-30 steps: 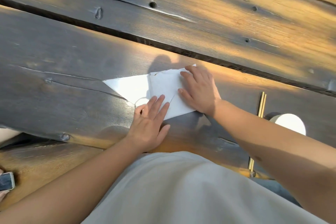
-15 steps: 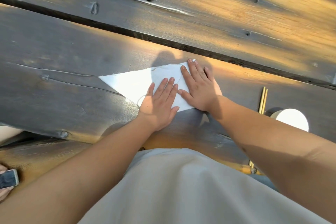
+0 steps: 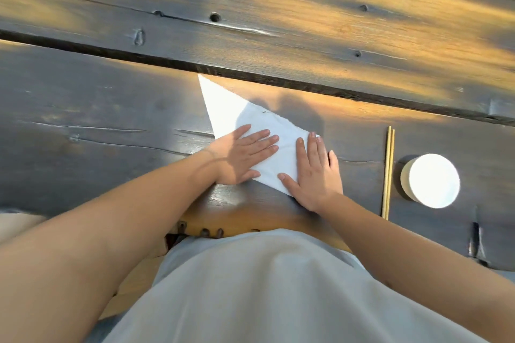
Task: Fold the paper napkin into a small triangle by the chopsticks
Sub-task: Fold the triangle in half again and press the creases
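Note:
A white paper napkin lies folded into a triangle on the dark wooden table, one tip pointing to the far gap between planks. My left hand lies flat on the napkin's near left part, fingers spread. Flat as well, my right hand covers the napkin's near right corner. Neither hand grips it. A pair of light wooden chopsticks lies side by side to the right of my right hand, a short gap away.
A white round cup or bowl stands just right of the chopsticks. A dark gap between planks runs across behind the napkin. The table's near edge meets my grey shirt.
The napkin has turned so its long tip now points away instead of left. Both hands stayed pressed flat on it; the view shifted, showing the chopsticks and cup more fully.

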